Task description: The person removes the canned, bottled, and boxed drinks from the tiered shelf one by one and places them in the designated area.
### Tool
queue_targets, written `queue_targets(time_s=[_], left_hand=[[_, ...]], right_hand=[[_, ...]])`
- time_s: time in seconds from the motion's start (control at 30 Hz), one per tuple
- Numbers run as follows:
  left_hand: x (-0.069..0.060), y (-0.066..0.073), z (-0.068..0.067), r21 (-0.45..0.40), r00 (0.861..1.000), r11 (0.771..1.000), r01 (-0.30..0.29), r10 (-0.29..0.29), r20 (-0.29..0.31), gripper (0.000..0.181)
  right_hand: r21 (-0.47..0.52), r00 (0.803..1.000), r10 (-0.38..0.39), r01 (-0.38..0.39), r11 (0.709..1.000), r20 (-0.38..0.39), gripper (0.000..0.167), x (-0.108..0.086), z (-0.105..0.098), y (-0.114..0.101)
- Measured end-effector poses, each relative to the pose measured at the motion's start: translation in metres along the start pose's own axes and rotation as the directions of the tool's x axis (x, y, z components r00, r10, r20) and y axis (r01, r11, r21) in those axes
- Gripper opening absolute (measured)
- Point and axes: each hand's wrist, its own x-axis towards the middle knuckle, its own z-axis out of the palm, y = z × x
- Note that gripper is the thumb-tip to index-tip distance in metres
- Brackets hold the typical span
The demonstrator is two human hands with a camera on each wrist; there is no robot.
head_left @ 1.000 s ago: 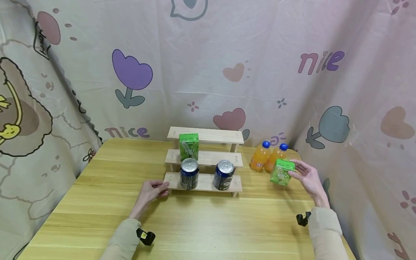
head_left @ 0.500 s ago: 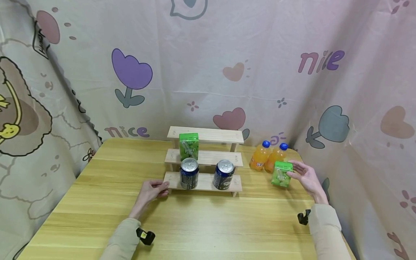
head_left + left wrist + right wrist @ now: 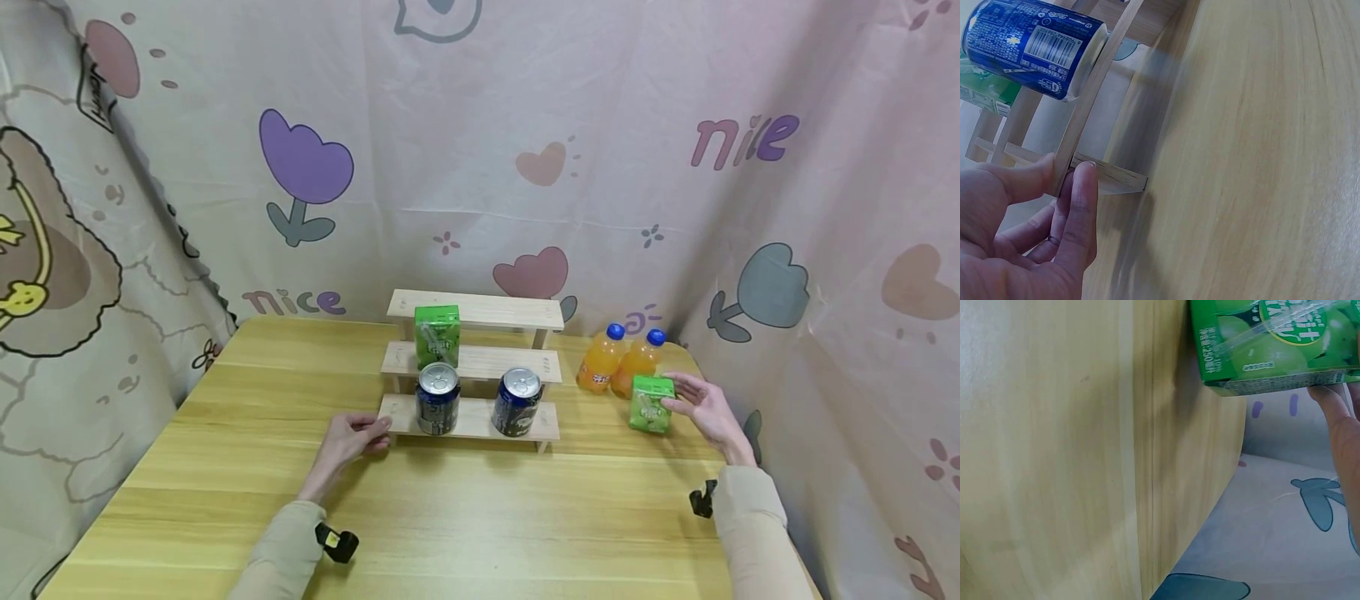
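My left hand point(image 3: 347, 442) pinches the left end of the lowest board of a three-tier wooden display rack point(image 3: 472, 421), thumb above and fingers below, as the left wrist view shows point(image 3: 1063, 156). On that board stand two dark blue drink cans, one on the left point(image 3: 438, 400) and one on the right point(image 3: 516, 403). Behind the left can, a green juice box point(image 3: 437, 335) stands on the middle board. Over at the right, my right hand point(image 3: 705, 412) holds another green juice box point(image 3: 651, 404) by its right side. Whether this box touches the table is unclear.
Two orange soda bottles point(image 3: 600, 360) with blue caps stand on the wooden table point(image 3: 480, 517) just behind the held box, right of the rack. Printed fabric curtains point(image 3: 450, 167) close off the back and both sides of the table.
The juice box in my right hand has come down slightly, shifted a little right and become more upright. My left hand keeps its place on the rack.
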Motion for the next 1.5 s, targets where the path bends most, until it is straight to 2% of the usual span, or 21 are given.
queue_targets(time_s=[0.27,0.57,0.73,0.87,1.1,1.5], left_hand=[[0.001,0.001,-0.001,0.029,1.000,0.999,-0.014,0.014,-0.001,0.037],[-0.001,0.003,0.000,0.009,1.000,1.000,-0.013,0.013,0.006,0.038],[0.000,0.003,0.000,0.006,1.000,1.000,-0.008,0.008,0.006,0.038],[0.001,0.002,0.000,0.005,1.000,1.000,0.001,-0.001,-0.006,0.036],[0.000,0.001,0.000,0.022,1.000,1.000,-0.003,0.003,0.000,0.034],[0.000,0.000,0.001,-0.003,1.000,1.000,0.006,-0.006,-0.001,0.035]], right_hand=[[-0.042,0.999,-0.008,0.010,0.999,0.049,0.060,0.004,-0.004,-0.001],[-0.105,0.993,-0.087,0.096,0.990,0.085,0.052,0.006,-0.011,-0.001],[-0.115,0.990,-0.105,0.116,0.987,0.097,0.050,0.004,-0.013,0.001],[-0.099,0.989,-0.105,0.114,0.988,0.100,0.051,0.004,-0.013,0.004],[-0.090,0.995,-0.049,0.057,0.994,0.093,0.055,0.002,-0.013,0.006],[-0.045,0.992,-0.046,0.051,0.998,0.118,0.059,0.001,-0.014,0.006]])
